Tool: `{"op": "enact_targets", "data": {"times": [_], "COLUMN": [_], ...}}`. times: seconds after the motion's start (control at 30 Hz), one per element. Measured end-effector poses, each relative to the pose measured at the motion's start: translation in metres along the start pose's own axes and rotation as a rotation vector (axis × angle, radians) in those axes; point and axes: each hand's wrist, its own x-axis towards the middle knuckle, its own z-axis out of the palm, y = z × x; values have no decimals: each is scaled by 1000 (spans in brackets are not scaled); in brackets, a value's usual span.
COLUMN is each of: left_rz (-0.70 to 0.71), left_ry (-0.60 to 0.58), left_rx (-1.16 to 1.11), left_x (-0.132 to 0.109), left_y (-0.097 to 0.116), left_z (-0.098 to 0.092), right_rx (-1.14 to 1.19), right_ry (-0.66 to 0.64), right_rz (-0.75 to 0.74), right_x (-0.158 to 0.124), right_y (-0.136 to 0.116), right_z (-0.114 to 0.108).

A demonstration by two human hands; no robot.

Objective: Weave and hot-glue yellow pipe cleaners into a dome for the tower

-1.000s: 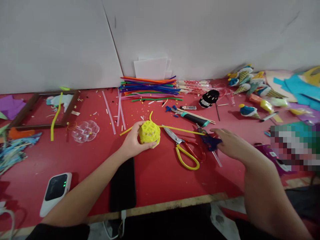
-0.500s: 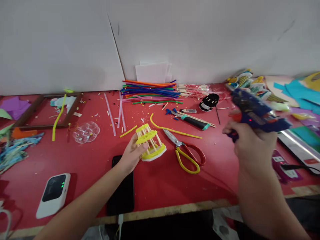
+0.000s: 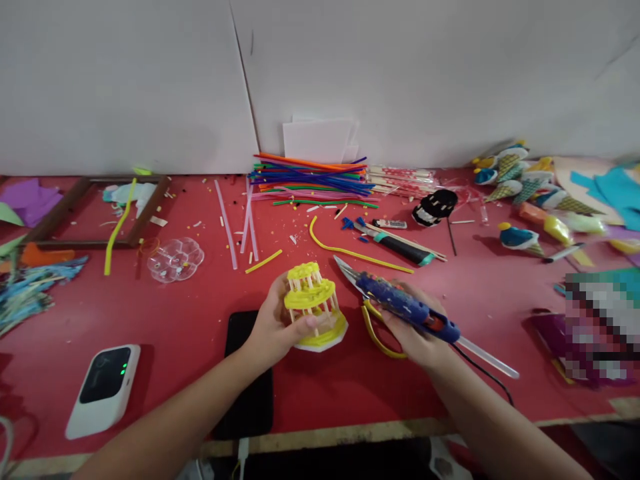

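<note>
A small tiered model [image 3: 311, 297] of yellow pipe cleaner and pale sticks on a white base is gripped by my left hand [image 3: 274, 323], thumb across its lower tier. My right hand [image 3: 413, 333] is wrapped round a dark blue hot glue gun [image 3: 400, 303], whose nozzle end points left toward the model but stays apart from it. A clear glue stick [image 3: 487, 357] juts from the gun's back. Beneath the gun lie scissors [image 3: 381, 337], their red handle hidden. A curved yellow pipe cleaner [image 3: 360, 259] lies just behind the model.
Colourful pipe cleaners [image 3: 310, 179] are piled by the wall. A utility knife [image 3: 400, 245] and a black model [image 3: 434, 207] lie right of centre. A phone [image 3: 249, 380] and white device [image 3: 104, 390] sit left, a wooden frame [image 3: 45, 227] far left, cone-shaped crafts [image 3: 515, 173] far right.
My right hand has brought the glue gun left and down from the right side to near the model. My left hand now holds the model more upright. The view has shifted slightly.
</note>
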Motion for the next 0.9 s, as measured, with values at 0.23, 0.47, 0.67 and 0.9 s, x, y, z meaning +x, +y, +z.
{"op": "enact_targets", "data": {"times": [0.23, 0.47, 0.67, 0.9], "left_rz": [-3, -1, -1, 121], "left_ry": [-14, -73, -164, -61], "left_rx": [36, 84, 34, 223], "left_x": [-3, -5, -7, -5], "left_y": [0, -1, 2, -3], "left_z": [7, 6, 7, 5], "right_rx": [-128, -148, -177, -126], "right_ry": [-15, -80, -113, -142], "right_rz": [-138, -262, -266, -256], "right_x": [3, -5, -3, -9], "right_y": [-20, -7, -12, -9], "right_z": [0, -2, -6, -9]}}
